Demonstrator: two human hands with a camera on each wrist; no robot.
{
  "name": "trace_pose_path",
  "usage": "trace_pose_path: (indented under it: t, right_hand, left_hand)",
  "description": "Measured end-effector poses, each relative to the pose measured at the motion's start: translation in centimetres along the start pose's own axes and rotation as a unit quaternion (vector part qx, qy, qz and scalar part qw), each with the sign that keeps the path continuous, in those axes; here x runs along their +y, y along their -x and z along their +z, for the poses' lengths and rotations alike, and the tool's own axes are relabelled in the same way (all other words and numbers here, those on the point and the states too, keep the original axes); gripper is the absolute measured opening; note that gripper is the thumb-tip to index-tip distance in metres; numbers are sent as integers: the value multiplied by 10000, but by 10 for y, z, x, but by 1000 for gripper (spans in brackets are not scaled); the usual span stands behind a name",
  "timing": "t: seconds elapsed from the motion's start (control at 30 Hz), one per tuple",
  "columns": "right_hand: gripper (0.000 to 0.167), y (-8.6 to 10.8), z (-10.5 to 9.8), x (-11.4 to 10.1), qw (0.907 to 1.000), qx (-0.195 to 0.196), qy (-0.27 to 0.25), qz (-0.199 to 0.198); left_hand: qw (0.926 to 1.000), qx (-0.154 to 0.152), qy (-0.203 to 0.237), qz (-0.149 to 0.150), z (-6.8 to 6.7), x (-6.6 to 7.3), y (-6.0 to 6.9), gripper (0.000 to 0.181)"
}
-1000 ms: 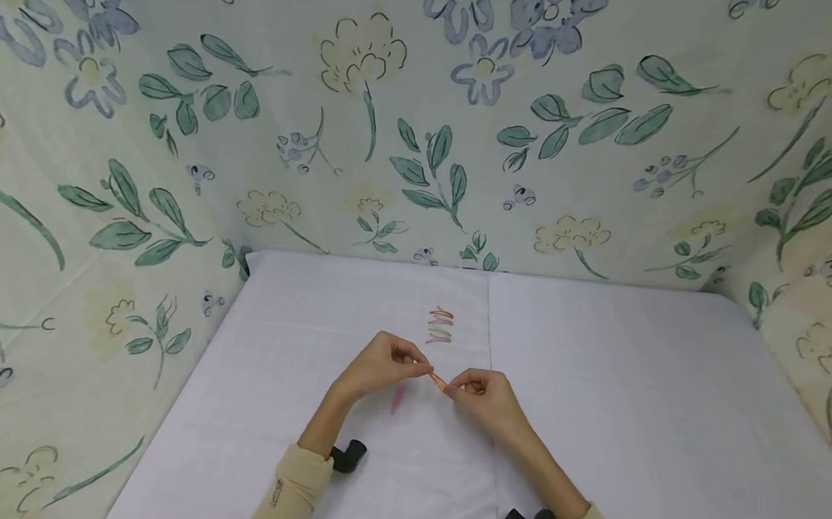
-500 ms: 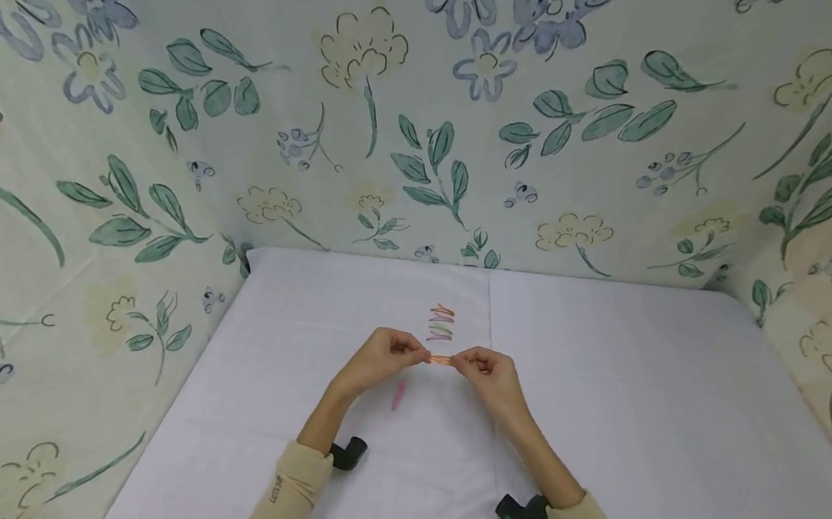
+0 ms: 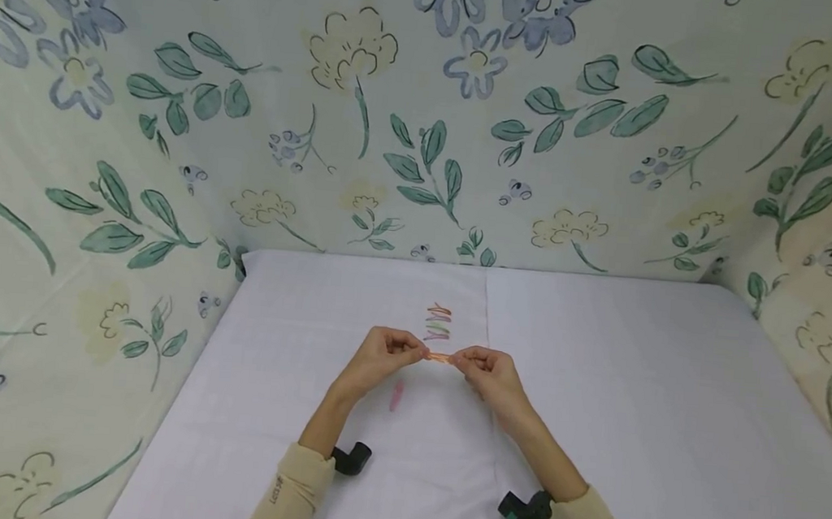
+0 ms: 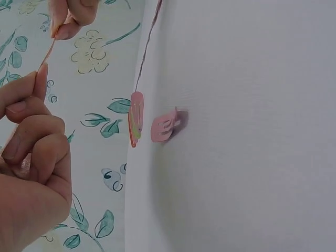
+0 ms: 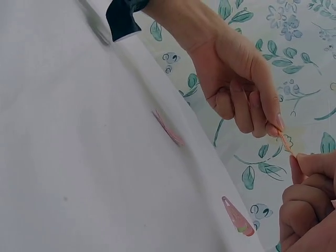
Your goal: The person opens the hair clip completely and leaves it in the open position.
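Observation:
An orange snap hair clip is stretched level between both hands in the head view. My left hand pinches one end with thumb and fingertips, and my right hand pinches the other. In the right wrist view the orange clip appears as a thin strip joining the fingertips. Just beyond the hands, several snap clips in orange, purple, green and pink lie in a column. A lone pink hair clip rests on the cloth nearer me, below the left hand.
White cloth covers the table. A floral curtain stands behind it and along both sides. Black wrist cameras, the left one and the right one, sit on the forearms above the cloth.
My right hand has risen slightly, bringing the orange clip from a slant to level. The left hand has barely moved. The clips on the cloth stay where they were.

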State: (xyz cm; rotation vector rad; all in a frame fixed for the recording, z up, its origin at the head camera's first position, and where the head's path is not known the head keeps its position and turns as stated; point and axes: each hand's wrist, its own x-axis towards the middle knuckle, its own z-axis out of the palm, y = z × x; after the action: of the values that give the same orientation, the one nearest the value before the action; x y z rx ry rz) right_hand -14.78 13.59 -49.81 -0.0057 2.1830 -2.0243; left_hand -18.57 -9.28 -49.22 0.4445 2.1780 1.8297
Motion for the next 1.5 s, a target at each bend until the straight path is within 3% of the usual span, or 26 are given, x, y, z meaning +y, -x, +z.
trace_pose_path:
  t: [0.07, 0.17, 0.23, 0.3, 0.4, 0.43, 0.5, 0.6, 0.77, 0.9, 1.03, 1.17, 1.33, 1.5]
  right_hand:
    - [25, -1, 0, 3, 9994, 88, 238, -246]
    - [20, -3, 0, 8, 9859, 234, 1053, -1280]
    - [17, -3, -1, 11, 9589, 352, 1679, -2258]
    - [21, -4, -2, 12, 9215, 448, 2125, -3219]
    - [24, -5, -4, 13, 8742, 547, 2403, -4183]
    - [26, -5, -5, 13, 8637, 572, 2437, -4375]
    - [28, -6, -6, 13, 8531, 592, 2456, -4566]
    - [30, -6, -6, 14, 8546, 537, 2377, -4586]
    - [23, -4, -6, 13, 8844, 390, 1956, -4220]
    - [16, -2, -3, 13, 9037, 498, 1766, -3869]
    - [15, -2, 2, 19, 9122, 751, 1612, -3691]
    - [13, -1, 8, 22, 9086, 992, 1606, -3726]
    - [13, -1, 12, 23, 8969, 1223, 1727, -3884]
    - [12, -4, 12, 26, 8964, 1445, 1780, -3793]
  left_hand:
    - [10000, 84, 9, 29, 1, -1, 0, 16]
    - [9996, 238, -126, 36, 1, -3, -1, 16]
    - [9993, 290, -221, -24, 1, -3, -1, 14]
    - [9990, 307, -295, -100, 1, -3, -1, 14]
    - [9988, 265, -362, -201, 1, -2, 0, 15]
    - [9988, 237, -362, -228, 0, -1, 0, 16]
    - [9988, 172, -367, -275, 0, -1, 1, 17]
    - [9991, 47, -292, -292, 0, -1, 1, 19]
    - [9995, -95, -280, 50, 1, -1, 2, 14]
    - [9951, 92, -540, 821, 4, -3, 0, 7]
    - [9826, 332, -757, 1665, 9, -4, 0, 5]
    - [9735, 604, -871, 2026, 14, -4, 1, 5]
    - [9679, 870, -1201, 2032, 19, -3, 1, 2]
    - [9622, 867, -1661, 1978, 22, -2, 0, 3]
